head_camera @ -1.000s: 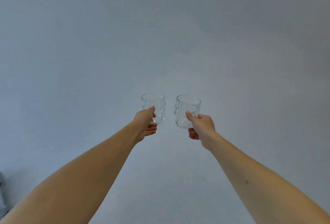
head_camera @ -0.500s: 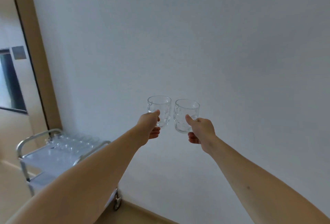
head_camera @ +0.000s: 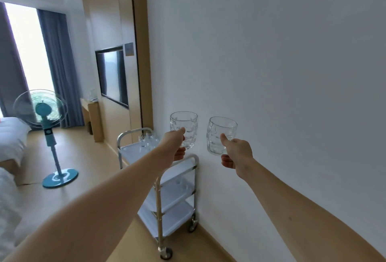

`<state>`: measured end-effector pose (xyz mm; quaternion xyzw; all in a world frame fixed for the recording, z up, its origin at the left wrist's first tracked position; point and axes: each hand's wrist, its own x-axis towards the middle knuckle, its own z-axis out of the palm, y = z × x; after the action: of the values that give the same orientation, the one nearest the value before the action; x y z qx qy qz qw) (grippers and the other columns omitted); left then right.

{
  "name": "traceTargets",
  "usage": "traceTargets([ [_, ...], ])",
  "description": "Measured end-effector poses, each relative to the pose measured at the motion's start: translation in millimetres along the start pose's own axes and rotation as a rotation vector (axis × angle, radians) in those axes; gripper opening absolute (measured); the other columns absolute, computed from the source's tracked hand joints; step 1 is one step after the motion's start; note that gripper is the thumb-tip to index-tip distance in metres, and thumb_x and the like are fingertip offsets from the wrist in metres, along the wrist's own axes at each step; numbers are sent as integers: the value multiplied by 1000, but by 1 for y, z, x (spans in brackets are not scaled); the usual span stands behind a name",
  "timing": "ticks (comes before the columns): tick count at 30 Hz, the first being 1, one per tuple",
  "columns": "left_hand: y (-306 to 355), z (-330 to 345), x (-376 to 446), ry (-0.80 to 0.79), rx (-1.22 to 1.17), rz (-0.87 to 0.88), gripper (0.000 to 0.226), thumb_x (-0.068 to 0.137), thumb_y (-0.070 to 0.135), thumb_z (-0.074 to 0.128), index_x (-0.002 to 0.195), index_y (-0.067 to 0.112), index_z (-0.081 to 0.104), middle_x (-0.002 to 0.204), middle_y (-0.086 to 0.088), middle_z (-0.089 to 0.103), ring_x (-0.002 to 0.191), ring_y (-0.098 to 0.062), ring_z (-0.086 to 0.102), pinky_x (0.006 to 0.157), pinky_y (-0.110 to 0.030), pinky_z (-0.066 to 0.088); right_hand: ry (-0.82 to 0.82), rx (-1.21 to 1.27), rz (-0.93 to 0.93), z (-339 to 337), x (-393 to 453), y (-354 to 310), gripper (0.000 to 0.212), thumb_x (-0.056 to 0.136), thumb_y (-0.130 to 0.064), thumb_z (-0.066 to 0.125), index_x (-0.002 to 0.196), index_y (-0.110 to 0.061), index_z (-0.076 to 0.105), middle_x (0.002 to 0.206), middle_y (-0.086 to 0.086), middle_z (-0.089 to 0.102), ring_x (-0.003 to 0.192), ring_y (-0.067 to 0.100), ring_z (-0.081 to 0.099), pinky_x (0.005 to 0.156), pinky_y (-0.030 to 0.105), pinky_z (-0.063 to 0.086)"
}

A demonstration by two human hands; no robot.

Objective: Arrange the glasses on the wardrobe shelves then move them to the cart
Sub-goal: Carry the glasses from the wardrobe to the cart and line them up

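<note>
Both arms are stretched forward, each with a clear dimpled glass held upright. My left hand grips the left glass, thumb near its rim. My right hand grips the right glass from behind. A white three-tier cart with a chrome frame stands against the white wall, below and just left of the glasses. Several clear glasses stand at the far end of its top tray. The wardrobe is out of view.
A plain white wall fills the right side. A teal standing fan stands on the wooden floor to the left, near a bed with white linen. A wall-mounted TV and a small desk lie beyond the cart.
The view has swung left from bare wall to the room, bringing the cart, fan and bed into sight. Both hands keep the same grip on their glasses, which have drawn slightly apart.
</note>
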<state>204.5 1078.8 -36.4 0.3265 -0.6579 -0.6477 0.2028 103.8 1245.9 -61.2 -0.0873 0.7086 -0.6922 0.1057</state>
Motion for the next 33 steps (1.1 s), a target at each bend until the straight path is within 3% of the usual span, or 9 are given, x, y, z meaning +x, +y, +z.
traceTargets([
  [6,8,-43,60,199,-20,-57,38,101,46,56,87,10,57,76,-13,65,67,-24,62,62,-32,57,-175,-4,21,79,67,3,40,90,-46,74,87,-7,62,59,7,58,51,21,58,50,30,56],
  [16,-5,-110,144,399,-47,-75,38,102,47,54,91,11,58,79,-12,60,70,-24,58,69,-34,57,-416,-32,56,198,146,26,35,89,-46,75,90,-13,63,53,6,59,44,17,55,55,37,60],
  [19,-18,-128,163,429,-58,-109,37,102,48,53,91,12,57,78,-10,59,67,-22,57,63,-30,56,-470,-39,78,232,159,38,30,90,-43,75,86,-18,59,63,11,64,46,18,57,49,29,56],
  [22,-33,-151,183,457,-66,-151,37,101,48,54,93,12,59,82,-11,62,72,-23,60,66,-31,59,-513,-41,105,267,168,50,32,91,-40,75,84,-18,53,73,15,65,54,21,60,50,28,54],
  [26,-49,-181,212,485,-96,-189,37,100,49,55,92,13,60,79,-10,64,71,-23,61,64,-31,59,-549,-59,136,308,176,64,32,91,-40,75,102,-20,53,78,15,66,60,23,61,53,32,58],
  [30,-63,-213,248,487,-102,-203,38,100,50,55,89,14,59,78,-10,63,70,-23,61,64,-31,59,-561,-74,151,349,181,81,50,91,-40,75,127,-9,56,78,14,63,61,23,60,58,35,61],
  [33,-71,-238,281,455,-83,-199,39,101,52,53,91,14,58,77,-9,61,69,-22,59,59,-28,57,-544,-73,163,384,189,96,53,91,-39,75,128,-6,56,81,14,63,62,23,59,61,37,62],
])
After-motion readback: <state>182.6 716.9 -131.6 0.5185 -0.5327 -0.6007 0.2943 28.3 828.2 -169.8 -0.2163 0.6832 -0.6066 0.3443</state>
